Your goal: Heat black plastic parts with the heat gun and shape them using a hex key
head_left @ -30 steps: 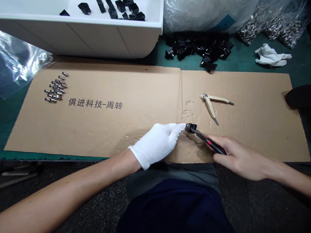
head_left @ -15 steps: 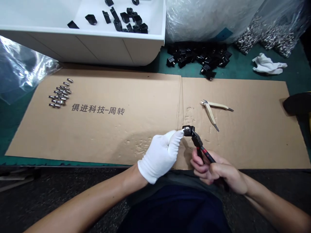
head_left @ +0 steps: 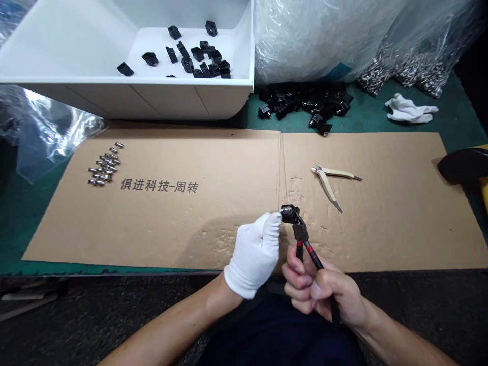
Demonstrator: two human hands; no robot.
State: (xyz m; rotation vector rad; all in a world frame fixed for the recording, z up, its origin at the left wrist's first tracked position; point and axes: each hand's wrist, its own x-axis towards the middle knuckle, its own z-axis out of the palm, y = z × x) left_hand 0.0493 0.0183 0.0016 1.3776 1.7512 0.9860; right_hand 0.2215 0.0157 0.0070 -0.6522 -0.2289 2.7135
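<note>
My left hand, in a white glove, pinches a small black block with a shiny metal pin in it, held over the cardboard. Bare fingers of my right hand wrap round the black handles of bent-nose pliers with red marks. The tips of the pliers meet the block at its right side; whether they clamp the pin I cannot make out. Beyond my hands, cream-handled side cutters lie spread on the cardboard. My left fingertips hide the block's left end.
A cardboard sheet covers the bench. Small metal pins lie at its left. Behind stand a white bin with black blocks, a pile of black parts, bags of metal parts and a crumpled white glove.
The pliers have swung to a more upright angle, and my right hand has shifted left. The left hand still grips the block. The whole view has shifted slightly.
</note>
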